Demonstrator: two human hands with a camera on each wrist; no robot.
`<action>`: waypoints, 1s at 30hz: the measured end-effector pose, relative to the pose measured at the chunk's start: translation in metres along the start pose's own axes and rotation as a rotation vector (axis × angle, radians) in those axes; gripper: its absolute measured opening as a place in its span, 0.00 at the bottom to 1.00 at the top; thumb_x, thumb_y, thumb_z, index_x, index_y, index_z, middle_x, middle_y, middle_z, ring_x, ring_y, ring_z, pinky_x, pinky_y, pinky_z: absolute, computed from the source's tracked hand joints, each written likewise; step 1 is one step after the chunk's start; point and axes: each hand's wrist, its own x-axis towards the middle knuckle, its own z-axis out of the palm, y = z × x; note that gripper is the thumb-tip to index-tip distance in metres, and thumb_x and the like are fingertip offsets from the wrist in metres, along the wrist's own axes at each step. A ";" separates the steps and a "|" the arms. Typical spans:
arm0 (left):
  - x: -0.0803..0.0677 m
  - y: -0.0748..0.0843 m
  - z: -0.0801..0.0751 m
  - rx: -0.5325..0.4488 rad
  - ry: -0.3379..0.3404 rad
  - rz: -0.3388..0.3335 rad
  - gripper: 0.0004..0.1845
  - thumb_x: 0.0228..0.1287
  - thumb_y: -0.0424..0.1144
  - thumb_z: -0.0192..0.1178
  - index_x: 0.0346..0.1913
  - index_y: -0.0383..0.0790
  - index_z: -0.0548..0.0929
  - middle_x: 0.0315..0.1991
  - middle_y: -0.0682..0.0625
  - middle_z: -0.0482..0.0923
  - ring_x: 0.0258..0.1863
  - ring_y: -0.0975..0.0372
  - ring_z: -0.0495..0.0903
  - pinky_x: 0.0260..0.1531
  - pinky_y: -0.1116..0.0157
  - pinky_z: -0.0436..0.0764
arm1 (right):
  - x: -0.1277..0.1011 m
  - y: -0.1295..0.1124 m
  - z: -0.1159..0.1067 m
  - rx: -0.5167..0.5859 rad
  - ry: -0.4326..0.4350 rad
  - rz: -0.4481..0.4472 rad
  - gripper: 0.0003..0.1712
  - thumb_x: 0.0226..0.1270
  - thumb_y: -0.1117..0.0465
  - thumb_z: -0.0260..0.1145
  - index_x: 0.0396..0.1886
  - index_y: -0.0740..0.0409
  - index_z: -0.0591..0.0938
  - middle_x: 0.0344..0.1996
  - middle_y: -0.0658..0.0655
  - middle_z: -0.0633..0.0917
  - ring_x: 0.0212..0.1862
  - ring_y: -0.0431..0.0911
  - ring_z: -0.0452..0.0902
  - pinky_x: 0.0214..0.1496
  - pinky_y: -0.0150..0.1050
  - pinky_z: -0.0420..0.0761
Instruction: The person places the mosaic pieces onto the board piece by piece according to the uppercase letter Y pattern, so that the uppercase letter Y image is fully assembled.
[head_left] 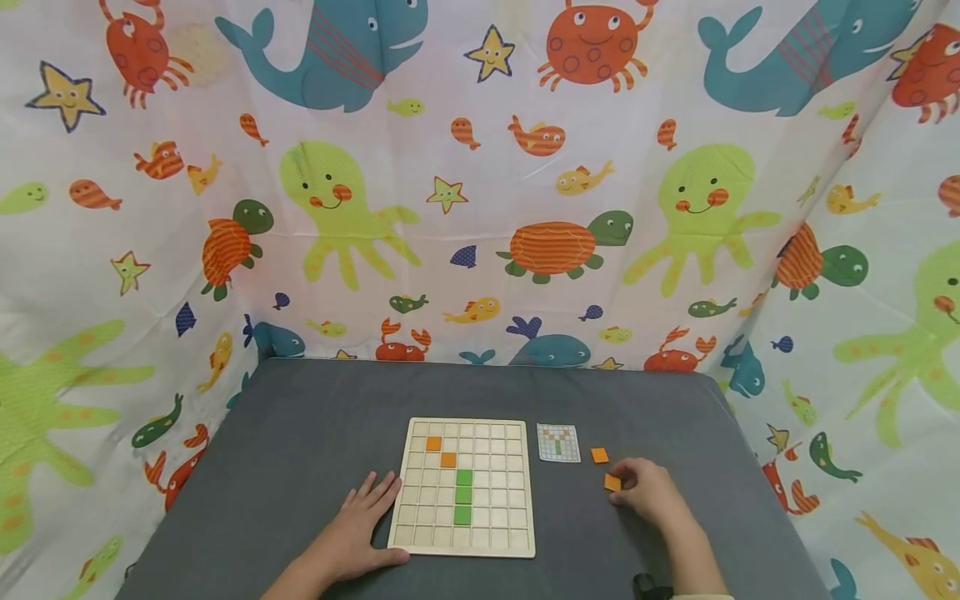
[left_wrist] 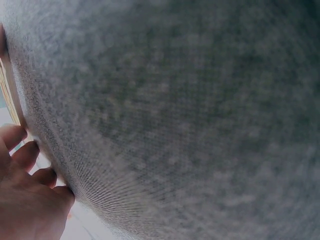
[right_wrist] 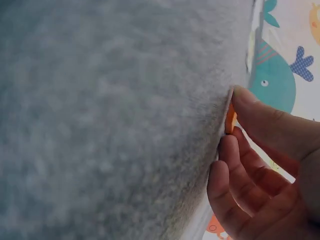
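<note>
A pale wooden grid board (head_left: 495,512) lies on the grey table. Orange square tiles (head_left: 433,443) fill two of its cells in a diagonal, and a column of green tiles (head_left: 463,494) stands below them. My left hand (head_left: 352,533) rests at the board's left edge, fingers spread and thumb at the lower left corner. Right of the board, my right hand (head_left: 651,492) pinches an orange tile (head_left: 612,482) at the table surface between thumb and fingers. The right wrist view shows this tile (right_wrist: 230,119) edge-on. Another loose orange tile (head_left: 599,456) lies just beyond it.
A small pattern card (head_left: 558,443) with a printed grid lies between the board and the loose tiles. A dark object (head_left: 649,587) sits by the right forearm. Behind the grey table (head_left: 322,417) hangs a curtain (head_left: 480,317) printed with sea animals.
</note>
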 end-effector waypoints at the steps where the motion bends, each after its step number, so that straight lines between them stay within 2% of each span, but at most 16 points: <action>1: 0.000 0.000 0.000 0.001 0.003 0.002 0.61 0.41 0.79 0.56 0.76 0.50 0.51 0.76 0.49 0.48 0.75 0.44 0.41 0.65 0.35 0.50 | 0.000 0.000 0.001 0.004 -0.006 0.002 0.19 0.43 0.63 0.79 0.39 0.55 0.85 0.34 0.51 0.84 0.31 0.42 0.76 0.32 0.40 0.75; 6: 0.000 0.000 0.002 0.002 0.005 0.001 0.61 0.41 0.79 0.56 0.76 0.50 0.51 0.76 0.49 0.48 0.75 0.44 0.41 0.65 0.36 0.50 | 0.002 0.001 0.006 -0.013 -0.010 0.001 0.14 0.47 0.65 0.76 0.37 0.56 0.85 0.29 0.51 0.83 0.29 0.41 0.75 0.31 0.39 0.75; 10: 0.001 -0.001 0.001 -0.003 -0.006 -0.008 0.61 0.41 0.79 0.57 0.76 0.50 0.51 0.76 0.50 0.48 0.75 0.44 0.41 0.65 0.36 0.49 | 0.004 -0.002 0.007 -0.068 -0.003 -0.057 0.12 0.50 0.63 0.75 0.37 0.55 0.86 0.32 0.51 0.84 0.31 0.41 0.75 0.33 0.40 0.75; 13: 0.002 -0.001 0.000 0.002 -0.014 -0.009 0.61 0.40 0.79 0.55 0.76 0.50 0.51 0.76 0.50 0.47 0.75 0.44 0.40 0.65 0.36 0.49 | 0.005 -0.008 0.007 -0.106 0.038 -0.132 0.12 0.52 0.61 0.74 0.38 0.54 0.87 0.35 0.52 0.84 0.32 0.41 0.74 0.35 0.40 0.75; 19: 0.001 0.001 -0.002 -0.005 -0.021 -0.002 0.61 0.41 0.79 0.55 0.76 0.49 0.51 0.76 0.49 0.47 0.75 0.44 0.40 0.65 0.35 0.49 | 0.006 -0.028 0.013 -0.092 0.136 -0.236 0.14 0.52 0.60 0.75 0.40 0.52 0.87 0.37 0.50 0.83 0.32 0.40 0.72 0.34 0.36 0.74; 25: 0.000 0.000 -0.002 -0.005 -0.014 -0.001 0.61 0.41 0.79 0.56 0.76 0.49 0.51 0.76 0.49 0.47 0.75 0.44 0.40 0.65 0.35 0.49 | 0.012 -0.054 0.022 -0.059 0.135 -0.272 0.14 0.52 0.59 0.75 0.41 0.51 0.87 0.36 0.50 0.82 0.30 0.40 0.69 0.31 0.32 0.71; 30: 0.000 0.000 -0.001 0.005 -0.010 0.000 0.61 0.41 0.79 0.56 0.76 0.49 0.51 0.76 0.49 0.47 0.75 0.44 0.41 0.65 0.36 0.49 | 0.016 -0.072 0.029 -0.050 0.124 -0.343 0.14 0.52 0.59 0.75 0.41 0.49 0.86 0.34 0.48 0.81 0.28 0.38 0.68 0.27 0.31 0.68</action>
